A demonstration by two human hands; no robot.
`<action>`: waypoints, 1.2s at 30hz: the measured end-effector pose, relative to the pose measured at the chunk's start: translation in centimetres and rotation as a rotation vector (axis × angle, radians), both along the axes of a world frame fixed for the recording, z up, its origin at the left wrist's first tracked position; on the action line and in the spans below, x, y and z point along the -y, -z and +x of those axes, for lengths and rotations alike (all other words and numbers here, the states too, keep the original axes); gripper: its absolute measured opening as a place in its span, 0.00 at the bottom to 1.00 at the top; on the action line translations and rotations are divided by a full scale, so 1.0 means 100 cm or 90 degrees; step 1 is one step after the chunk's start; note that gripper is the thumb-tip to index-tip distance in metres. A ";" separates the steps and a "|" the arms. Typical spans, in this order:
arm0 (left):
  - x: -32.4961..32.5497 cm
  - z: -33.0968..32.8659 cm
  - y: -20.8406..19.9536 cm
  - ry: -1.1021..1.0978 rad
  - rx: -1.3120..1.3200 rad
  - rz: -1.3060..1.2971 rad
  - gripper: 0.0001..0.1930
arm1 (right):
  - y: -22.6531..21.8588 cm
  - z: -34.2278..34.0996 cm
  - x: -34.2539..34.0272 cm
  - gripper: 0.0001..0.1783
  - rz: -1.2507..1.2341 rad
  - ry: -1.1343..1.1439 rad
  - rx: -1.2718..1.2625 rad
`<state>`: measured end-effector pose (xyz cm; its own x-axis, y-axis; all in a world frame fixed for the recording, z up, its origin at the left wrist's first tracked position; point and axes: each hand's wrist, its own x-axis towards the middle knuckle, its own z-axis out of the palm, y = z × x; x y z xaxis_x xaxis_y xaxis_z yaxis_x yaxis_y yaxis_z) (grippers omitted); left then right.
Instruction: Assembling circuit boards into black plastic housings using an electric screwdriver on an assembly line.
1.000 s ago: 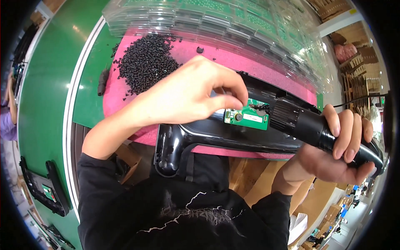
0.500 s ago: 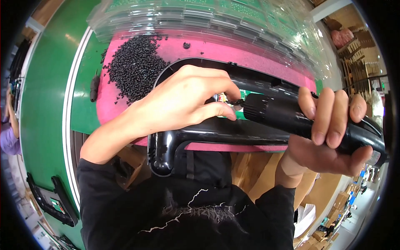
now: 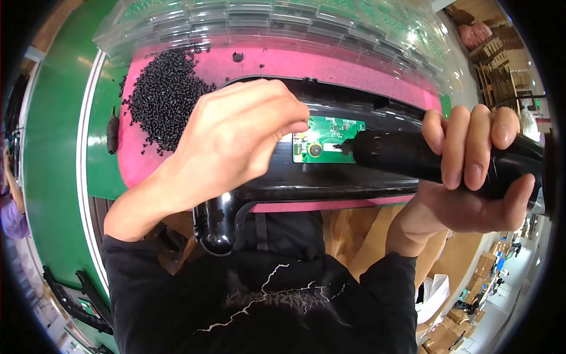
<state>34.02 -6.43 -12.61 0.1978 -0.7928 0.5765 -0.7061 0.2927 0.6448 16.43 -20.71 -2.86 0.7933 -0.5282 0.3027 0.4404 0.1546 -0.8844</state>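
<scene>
My right hand (image 3: 471, 171) is wrapped round a black electric screwdriver (image 3: 395, 154), which lies slanted with its bit end to the left. The bit end is over a green circuit board (image 3: 336, 133) set in a long black plastic housing (image 3: 330, 187). Beside the board's left edge, my left hand (image 3: 242, 133) has its fingers curled in and thumb against the forefinger. What they pinch, if anything, is hidden. That hand covers part of the housing's left end.
A heap of small black screws (image 3: 162, 97) lies on the pink mat (image 3: 277, 65). Clear plastic trays (image 3: 283, 26) are stacked behind it. A small dark hand tool (image 3: 112, 133) rests on the green table (image 3: 62, 118) at left. Another black housing (image 3: 79, 301) lies at lower left.
My left hand has drawn back left from the screwdriver's tip and its fingers have curled in, baring more of the circuit board. The screwdriver stays in my right hand.
</scene>
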 end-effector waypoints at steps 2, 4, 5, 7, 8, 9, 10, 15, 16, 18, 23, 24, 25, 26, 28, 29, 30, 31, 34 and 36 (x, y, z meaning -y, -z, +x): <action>0.000 0.002 0.005 0.025 -0.029 -0.001 0.07 | 0.005 -0.002 0.011 0.20 -0.041 0.006 0.002; -0.001 -0.001 0.003 0.052 -0.009 0.022 0.07 | 0.009 -0.004 0.019 0.20 -0.081 0.016 0.003; -0.001 -0.003 0.002 0.082 0.013 0.046 0.07 | 0.011 -0.005 0.023 0.19 -0.089 0.036 -0.005; -0.001 0.000 0.006 0.095 0.023 0.055 0.07 | 0.016 -0.004 0.032 0.21 -0.069 0.045 0.014; -0.001 0.001 0.009 0.110 0.035 0.065 0.07 | 0.019 -0.002 0.034 0.20 -0.086 0.061 0.006; 0.000 0.001 0.009 0.111 0.034 0.064 0.07 | 0.020 -0.001 0.034 0.19 -0.099 0.084 -0.014; 0.000 0.002 0.009 0.123 0.041 0.069 0.08 | 0.020 -0.001 0.034 0.19 -0.111 0.107 -0.034; 0.003 0.000 0.008 0.165 0.055 0.107 0.08 | 0.025 0.000 0.038 0.16 -0.129 0.086 -0.047; 0.001 0.001 0.009 0.155 0.073 0.134 0.07 | 0.028 0.003 0.039 0.16 -0.125 0.080 -0.045; 0.001 0.002 0.009 0.151 0.088 0.161 0.07 | 0.029 0.005 0.039 0.16 -0.119 0.088 -0.054; 0.005 0.002 0.001 0.152 0.052 0.223 0.04 | 0.028 0.011 0.044 0.15 -0.136 0.011 -0.056; 0.005 0.003 0.002 0.152 0.050 0.225 0.04 | 0.028 0.013 0.047 0.15 -0.128 -0.021 -0.057; 0.005 0.004 0.002 0.147 0.057 0.231 0.05 | 0.029 0.015 0.048 0.15 -0.125 -0.021 -0.058; 0.005 0.004 0.001 0.141 0.065 0.236 0.05 | 0.030 0.017 0.048 0.15 -0.127 -0.021 -0.055; 0.004 0.007 0.005 0.144 0.059 0.245 0.05 | 0.033 0.022 0.047 0.15 -0.127 -0.029 -0.046; 0.004 0.009 0.006 0.150 0.053 0.251 0.06 | 0.035 0.024 0.047 0.16 -0.125 -0.004 -0.054; 0.004 0.009 0.005 0.150 0.055 0.251 0.06 | 0.035 0.024 0.045 0.16 -0.123 0.024 -0.063; 0.005 0.009 0.003 0.153 0.054 0.268 0.06 | 0.035 0.024 0.044 0.16 -0.124 0.025 -0.062; 0.005 0.008 -0.002 0.161 0.044 0.278 0.08 | 0.033 0.022 0.039 0.17 -0.138 0.052 -0.060; 0.004 0.006 -0.002 0.163 0.036 0.272 0.09 | 0.031 0.019 0.039 0.17 -0.152 0.008 -0.033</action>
